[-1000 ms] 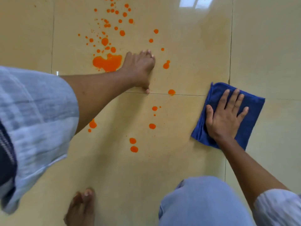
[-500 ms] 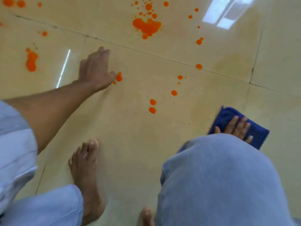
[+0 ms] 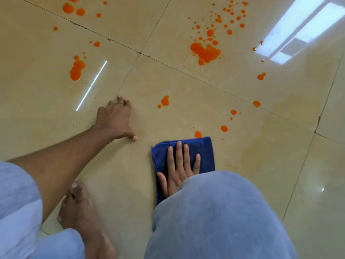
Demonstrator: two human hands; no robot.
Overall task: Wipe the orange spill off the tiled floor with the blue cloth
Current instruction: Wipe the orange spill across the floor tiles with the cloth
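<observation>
- Mostly clear head view, but the right knee point(image 3: 220, 217) in light blue trousers covers the near end of the blue cloth point(image 3: 205, 156) and the wrist of the right hand point(image 3: 179, 171).
- Right hand: palm down, fingers spread flat on the cloth, pressing it to the floor rather than gripping it.
- Cloth lies folded on the tiled floor point(image 3: 168, 81); its far edge just touches one orange drop point(image 3: 198, 134).
- Left hand point(image 3: 115, 120): empty, fingers splayed, braced on bare tile left of the cloth, clear of the spill.
- Orange spill: biggest puddle point(image 3: 205, 52) far from the cloth, at upper right, with fine spatter beyond it; a second blob point(image 3: 76, 69) at upper left; loose drops between, one point(image 3: 165, 100) just past the left hand.
- Top edge cuts off more splashes.
- Bare foot point(image 3: 80, 212) at lower left, partly behind the left forearm.
- Window glare point(image 3: 298, 30) at upper right washes out some tile; cannot tell whether drops sit under it.
</observation>
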